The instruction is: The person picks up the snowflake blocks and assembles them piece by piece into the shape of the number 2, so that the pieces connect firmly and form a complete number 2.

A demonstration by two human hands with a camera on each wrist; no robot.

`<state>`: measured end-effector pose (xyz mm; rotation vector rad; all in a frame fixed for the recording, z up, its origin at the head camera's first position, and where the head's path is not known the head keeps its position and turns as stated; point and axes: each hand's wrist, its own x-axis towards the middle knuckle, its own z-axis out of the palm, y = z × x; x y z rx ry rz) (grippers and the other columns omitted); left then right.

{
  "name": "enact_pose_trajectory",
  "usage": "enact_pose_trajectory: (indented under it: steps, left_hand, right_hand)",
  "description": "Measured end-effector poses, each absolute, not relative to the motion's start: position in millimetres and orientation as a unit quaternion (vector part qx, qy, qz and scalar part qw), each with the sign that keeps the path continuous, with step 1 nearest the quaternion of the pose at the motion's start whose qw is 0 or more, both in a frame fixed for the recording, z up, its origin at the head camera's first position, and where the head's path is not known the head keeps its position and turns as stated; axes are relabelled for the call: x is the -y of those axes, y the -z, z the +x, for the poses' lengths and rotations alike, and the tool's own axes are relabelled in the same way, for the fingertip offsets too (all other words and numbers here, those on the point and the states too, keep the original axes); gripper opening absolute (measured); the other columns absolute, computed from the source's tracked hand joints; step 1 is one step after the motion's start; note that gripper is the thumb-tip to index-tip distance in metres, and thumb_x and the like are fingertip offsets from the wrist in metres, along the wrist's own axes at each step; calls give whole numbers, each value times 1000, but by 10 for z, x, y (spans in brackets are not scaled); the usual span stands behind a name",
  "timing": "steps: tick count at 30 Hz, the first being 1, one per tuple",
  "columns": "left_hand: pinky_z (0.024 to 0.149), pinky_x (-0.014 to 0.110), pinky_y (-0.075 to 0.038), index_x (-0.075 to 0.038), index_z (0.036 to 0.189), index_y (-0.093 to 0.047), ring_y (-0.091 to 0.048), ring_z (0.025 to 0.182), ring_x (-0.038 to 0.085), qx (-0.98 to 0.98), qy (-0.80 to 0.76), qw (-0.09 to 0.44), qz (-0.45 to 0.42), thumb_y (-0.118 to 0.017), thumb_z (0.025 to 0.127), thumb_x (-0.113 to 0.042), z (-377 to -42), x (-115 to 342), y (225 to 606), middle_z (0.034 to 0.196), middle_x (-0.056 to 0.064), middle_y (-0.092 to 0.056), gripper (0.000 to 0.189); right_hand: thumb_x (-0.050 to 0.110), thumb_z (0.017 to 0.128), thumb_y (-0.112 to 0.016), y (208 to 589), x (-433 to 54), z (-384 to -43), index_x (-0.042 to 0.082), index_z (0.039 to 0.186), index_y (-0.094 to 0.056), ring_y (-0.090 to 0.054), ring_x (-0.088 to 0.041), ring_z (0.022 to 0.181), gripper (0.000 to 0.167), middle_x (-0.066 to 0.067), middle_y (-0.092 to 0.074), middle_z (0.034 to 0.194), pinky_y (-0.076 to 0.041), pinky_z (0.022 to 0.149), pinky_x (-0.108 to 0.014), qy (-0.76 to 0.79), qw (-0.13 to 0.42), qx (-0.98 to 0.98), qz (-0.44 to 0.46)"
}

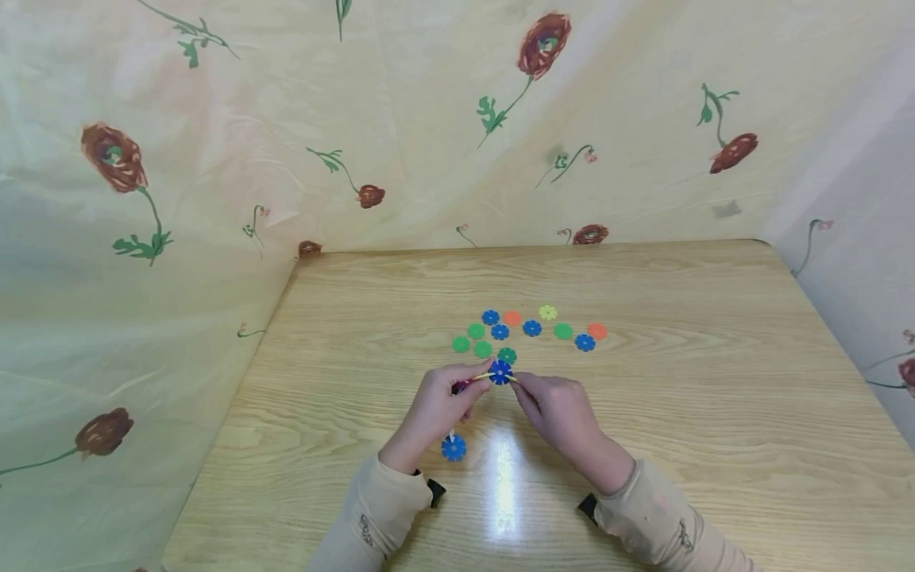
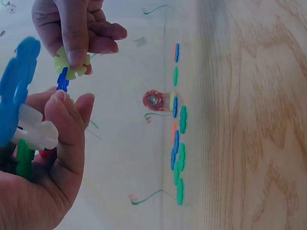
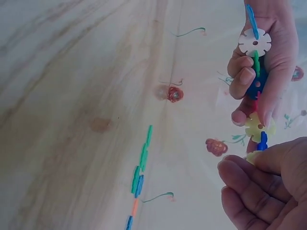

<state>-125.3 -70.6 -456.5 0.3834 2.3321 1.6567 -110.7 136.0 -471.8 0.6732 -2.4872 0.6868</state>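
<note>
My left hand (image 1: 439,401) holds a chain of notched plastic discs joined at their slots. In the right wrist view the chain has a light blue disc (image 3: 251,21), a white disc (image 3: 246,45), a green disc (image 3: 256,62), a darker blue one, a red one and a yellow disc (image 3: 254,128). The left thumb and fingers grip around the red and yellow discs. From the yellow one sticks out a dark blue disc (image 1: 500,372), between the two hands. Another yellow disc (image 2: 60,62), at its far side, is pinched by my right hand (image 1: 565,405).
Loose discs lie flat beyond the hands: several green discs (image 1: 483,349), several blue discs (image 1: 584,343), two orange discs (image 1: 512,318) and a pale yellow disc (image 1: 547,312). The wooden table (image 1: 715,381) meets a flower-patterned covering (image 1: 429,95) at its back and sides.
</note>
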Motion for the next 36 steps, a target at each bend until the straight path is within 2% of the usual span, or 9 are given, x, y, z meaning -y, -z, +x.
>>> enact_pose_trajectory:
  steps: [3, 9, 13, 16, 18, 20, 22, 29, 36]
  left_hand:
    - [53, 29, -51, -18, 142, -64, -53, 54, 24, -799, -572, 139, 125, -66, 102, -20, -1253, 722, 4551, 71, 10, -60, 40]
    - [53, 33, -54, -16, 143, -63, -59, 57, 38, -810, -555, 134, 135, -71, 99, -22, -1270, 760, 4541, 128, 16, -62, 45]
    - [90, 46, -60, -14, 144, -60, -70, 104, 39, -826, -528, 124, 154, -74, 97, -25, -1281, 761, 4528, 146, 13, -59, 50]
    - [96, 42, -57, -12, 146, -59, -65, 115, 29, -822, -531, 134, 157, -74, 97, -27, -1288, 749, 4529, 140, 13, -63, 53]
    - [78, 32, -59, -12, 146, -58, -66, 91, 24, -808, -549, 150, 151, -72, 99, -26, -1286, 741, 4533, 130, 16, -64, 51]
    - [61, 24, -53, -15, 145, -59, -59, 71, 17, -797, -564, 160, 146, -70, 100, -25, -1286, 729, 4544, 120, 16, -63, 48]
    - [54, 21, -48, -18, 144, -60, -54, 61, 15, -788, -576, 163, 146, -69, 101, -23, -1285, 715, 4559, 112, 15, -62, 45]
    - [51, 20, -43, -14, 140, -63, -47, 53, 10, -772, -598, 147, 159, -65, 103, -18, -1295, 696, 4645, 74, 1, -53, 38]
    - [50, 20, -45, -9, 134, -64, -48, 54, 12, -758, -625, 130, 131, -64, 103, -15, -1308, 782, 4663, 76, 8, -57, 31]
  right_hand:
    - [1, 87, -79, 4712, -1353, -1114, 6, 81, -71, -43, -3, 51, 11, 2, -61, 58, -41, 50, -19, -259, 223, 907, 244]
    - [1, 86, -80, 4707, -1353, -1123, 4, 90, -77, -56, -7, 54, 6, -4, -72, 68, -51, 52, -24, -265, 227, 906, 239]
    - [2, 87, -80, 4706, -1358, -1130, 4, 94, -78, -62, -10, 57, 8, -5, -75, 72, -55, 55, -28, -259, 223, 909, 237]
    - [3, 87, -80, 4706, -1360, -1137, 5, 97, -79, -68, -13, 62, 11, -6, -77, 77, -58, 59, -30, -257, 221, 909, 244]
    - [3, 87, -80, 4701, -1358, -1141, 6, 99, -79, -72, -15, 66, 12, -6, -79, 81, -59, 61, -31, -257, 218, 908, 250]
    - [3, 88, -79, 4697, -1353, -1146, 7, 101, -79, -74, -16, 69, 14, -6, -80, 85, -61, 63, -32, -256, 216, 906, 258]
    - [3, 88, -79, 4695, -1343, -1151, 7, 102, -79, -76, -17, 72, 15, -7, -80, 88, -61, 65, -33, -254, 216, 904, 267]
    - [3, 88, -79, 4702, -1310, -1183, 7, 104, -78, -74, -16, 70, 17, -6, -80, 88, -60, 64, -30, -261, 211, 896, 290]
    - [12, 90, -80, 4703, -1400, -1319, 4, 112, -76, -69, -11, 67, 24, -4, -78, 84, -53, 58, -21, -284, 130, 909, 277]
